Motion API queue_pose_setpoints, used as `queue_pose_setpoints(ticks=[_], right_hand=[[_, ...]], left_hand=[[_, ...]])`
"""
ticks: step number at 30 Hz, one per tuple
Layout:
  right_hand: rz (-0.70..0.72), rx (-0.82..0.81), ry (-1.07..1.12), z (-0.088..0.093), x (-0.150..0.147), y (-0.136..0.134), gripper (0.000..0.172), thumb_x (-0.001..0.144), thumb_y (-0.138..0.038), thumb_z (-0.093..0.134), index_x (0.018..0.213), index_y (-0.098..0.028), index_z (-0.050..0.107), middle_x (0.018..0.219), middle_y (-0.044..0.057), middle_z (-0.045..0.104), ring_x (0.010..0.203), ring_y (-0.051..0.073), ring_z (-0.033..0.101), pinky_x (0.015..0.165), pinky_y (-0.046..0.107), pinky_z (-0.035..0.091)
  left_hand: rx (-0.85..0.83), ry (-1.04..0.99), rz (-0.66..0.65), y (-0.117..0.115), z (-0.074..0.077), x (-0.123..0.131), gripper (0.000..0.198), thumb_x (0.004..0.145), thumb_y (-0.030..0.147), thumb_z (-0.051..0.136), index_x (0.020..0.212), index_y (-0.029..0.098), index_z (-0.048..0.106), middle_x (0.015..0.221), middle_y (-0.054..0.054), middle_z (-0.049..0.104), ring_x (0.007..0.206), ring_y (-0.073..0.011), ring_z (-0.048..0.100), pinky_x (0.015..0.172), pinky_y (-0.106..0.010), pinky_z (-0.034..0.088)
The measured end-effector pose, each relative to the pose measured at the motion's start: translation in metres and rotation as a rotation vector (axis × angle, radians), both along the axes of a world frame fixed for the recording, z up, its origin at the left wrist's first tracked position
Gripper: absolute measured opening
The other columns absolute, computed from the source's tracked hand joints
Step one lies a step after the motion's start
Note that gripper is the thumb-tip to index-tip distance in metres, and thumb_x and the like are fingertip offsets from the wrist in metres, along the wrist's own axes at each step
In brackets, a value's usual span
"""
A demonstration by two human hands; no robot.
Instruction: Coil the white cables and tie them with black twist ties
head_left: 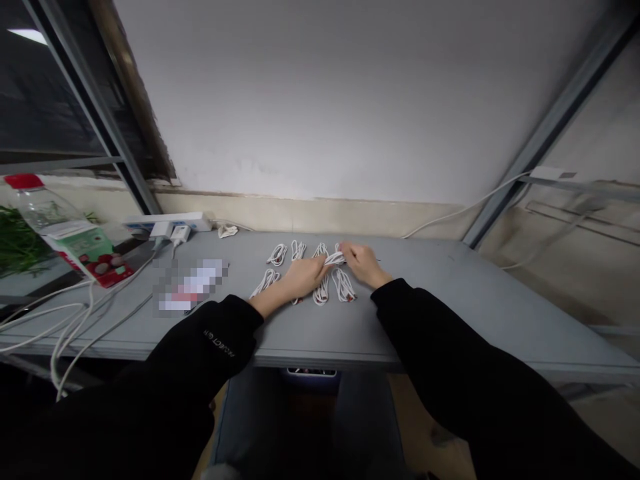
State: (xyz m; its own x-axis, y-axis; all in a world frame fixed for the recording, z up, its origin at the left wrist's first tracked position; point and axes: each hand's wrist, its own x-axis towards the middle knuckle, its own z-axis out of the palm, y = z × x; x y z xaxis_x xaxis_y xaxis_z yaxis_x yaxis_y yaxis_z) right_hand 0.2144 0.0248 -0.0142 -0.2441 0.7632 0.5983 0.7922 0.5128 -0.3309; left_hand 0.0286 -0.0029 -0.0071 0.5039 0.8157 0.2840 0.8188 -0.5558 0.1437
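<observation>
Between my two hands is a coiled white cable, held just above the grey table. My left hand is closed on its left end. At the other end my right hand pinches it with curled fingers. Several more bundled white cables lie in two rows around and under my hands. In the back row are one bundle at the left and another beside it. The front row has a bundle with a reddish part at its lower end. My left hand and wrist partly cover other front bundles.
A power strip with plugged-in chargers stands at the back left. Near it are a blurred-out flat object, a red and green carton and a red-capped bottle. Loose cables hang over the front left edge. Below sits a blue bin.
</observation>
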Motion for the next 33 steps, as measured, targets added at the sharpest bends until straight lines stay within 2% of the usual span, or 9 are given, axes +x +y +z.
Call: queue_pose_setpoints(ticks=[5,8,11,13,16,20,33], right_hand=[[-0.377,-0.117,0.073,0.003,0.038,0.022,0.031,0.092,-0.039,0.044,0.108,-0.019,0.062,0.086,0.006,0.068,0.078,0.021,0.062,0.068,0.028,0.040],[-0.492,-0.191,-0.005,-0.003,0.056,0.032,0.039,0.085,-0.038,0.054,0.115,-0.014,0.061,0.111,0.015,0.064,0.097,0.026,0.061,0.077,0.033,0.044],[-0.483,-0.330,-0.078,-0.010,0.063,0.036,0.043,0.084,-0.046,0.057,0.110,-0.013,0.067,0.115,0.018,0.064,0.102,0.030,0.062,0.079,0.036,0.046],[-0.436,-0.396,-0.100,-0.013,0.063,0.037,0.037,0.084,-0.046,0.058,0.102,-0.017,0.071,0.106,0.015,0.069,0.099,0.030,0.064,0.077,0.035,0.046],[-0.408,-0.409,-0.087,-0.013,0.062,0.037,0.026,0.084,-0.039,0.059,0.095,-0.020,0.074,0.099,0.011,0.072,0.096,0.028,0.065,0.074,0.033,0.047],[-0.428,-0.397,-0.068,-0.014,0.061,0.038,0.021,0.084,-0.033,0.059,0.091,-0.020,0.075,0.098,0.010,0.074,0.094,0.027,0.067,0.072,0.033,0.046],[-0.429,-0.376,-0.099,-0.016,0.061,0.037,0.023,0.086,-0.027,0.053,0.092,-0.020,0.075,0.096,0.009,0.074,0.093,0.027,0.067,0.073,0.033,0.048]], left_hand=[[-0.097,-0.400,0.040,0.014,-0.005,-0.005,0.033,0.098,0.038,0.033,0.080,0.018,0.052,0.074,-0.005,0.060,0.073,-0.0199,0.058,0.071,-0.032,0.041],[-0.172,-0.649,0.015,0.020,-0.003,-0.007,0.035,0.097,0.035,0.032,0.068,0.020,0.045,0.061,-0.001,0.051,0.062,-0.0158,0.051,0.066,-0.029,0.040],[-0.255,-0.812,0.046,0.023,-0.002,-0.008,0.031,0.095,0.032,0.035,0.067,0.021,0.043,0.054,0.003,0.044,0.051,-0.0125,0.043,0.057,-0.027,0.036],[-0.283,-0.891,0.069,0.025,-0.002,-0.008,0.028,0.094,0.030,0.038,0.069,0.020,0.044,0.052,0.005,0.041,0.048,-0.0112,0.040,0.053,-0.026,0.034],[-0.290,-0.943,0.075,0.026,-0.003,-0.008,0.025,0.093,0.031,0.041,0.071,0.020,0.045,0.051,0.006,0.040,0.047,-0.0101,0.039,0.049,-0.024,0.032],[-0.277,-0.939,0.085,0.025,-0.003,-0.008,0.025,0.091,0.032,0.042,0.070,0.020,0.046,0.051,0.005,0.041,0.048,-0.0101,0.040,0.049,-0.024,0.032],[-0.276,-0.886,0.120,0.026,-0.002,-0.008,0.027,0.091,0.034,0.041,0.069,0.020,0.044,0.056,0.004,0.043,0.050,-0.0114,0.040,0.053,-0.026,0.032]])
